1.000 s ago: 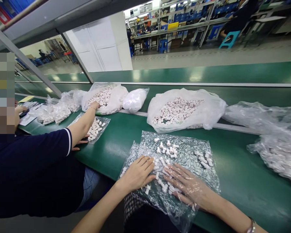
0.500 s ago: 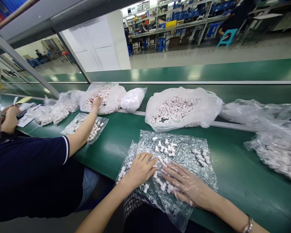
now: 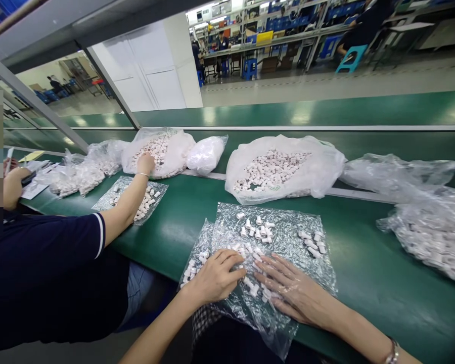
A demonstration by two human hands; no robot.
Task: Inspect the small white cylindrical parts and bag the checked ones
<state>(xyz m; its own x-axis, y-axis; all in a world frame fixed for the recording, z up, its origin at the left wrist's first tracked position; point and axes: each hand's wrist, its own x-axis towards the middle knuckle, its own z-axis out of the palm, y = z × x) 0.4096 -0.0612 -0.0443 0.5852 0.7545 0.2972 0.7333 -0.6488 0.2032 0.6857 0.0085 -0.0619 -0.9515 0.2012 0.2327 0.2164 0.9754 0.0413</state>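
Small white plastic fittings (image 3: 258, 231) lie in loose groups on a clear plastic bag (image 3: 227, 215) at the bench's front edge. My left hand (image 3: 217, 277) rests over the bag's left part, fingers bent and thumb apart, touching fittings near its fingertips. Flat and spread, my right hand (image 3: 296, 289) lies among the fittings at the bag's right side, with what looks like clear film over it. A second cluster of fittings (image 3: 314, 243) sits at the bag's right. More fittings (image 3: 192, 270) show left of my left hand.
Behind the bag stands a large open white bag (image 3: 284, 144) of fittings. Clear bags of parts (image 3: 432, 237) lie at the right. A co-worker's hand (image 3: 145, 164) reaches into another white bag (image 3: 182, 151) at the left. The green bench (image 3: 167, 227) runs beneath everything.
My left hand has drawn back slightly toward me, uncovering fittings above its fingers. My right hand has barely moved. The co-worker's hand has gone lower into the white bag.
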